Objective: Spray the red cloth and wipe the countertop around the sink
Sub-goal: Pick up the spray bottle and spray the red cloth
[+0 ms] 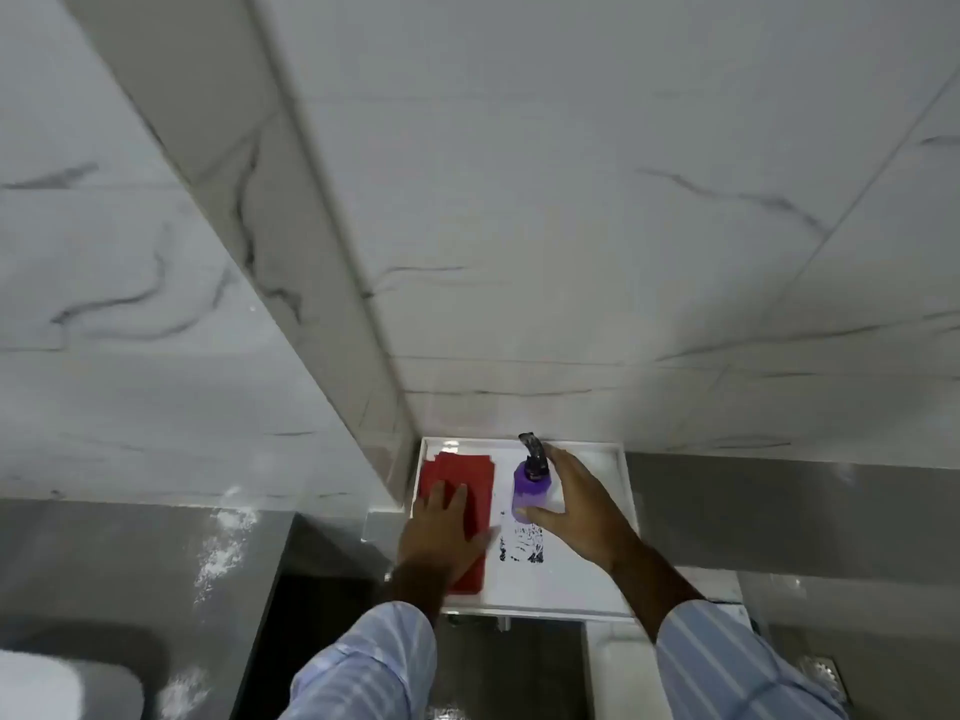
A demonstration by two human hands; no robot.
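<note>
A folded red cloth [457, 480] lies on the left side of a white tray-like shelf [597, 563] against the marble wall. My left hand [441, 537] rests flat on the cloth, fingers spread. To its right stands a purple spray bottle [530, 493] with a black trigger head. My right hand [576, 504] wraps around the bottle, thumb on its front and fingers behind it.
The grey countertop [130, 537] with white powdery streaks lies at the left, and a white sink rim [47, 683] shows at the bottom left corner. A marble wall corner [332, 304] juts out above the shelf. A floor drain [821, 670] sits at the lower right.
</note>
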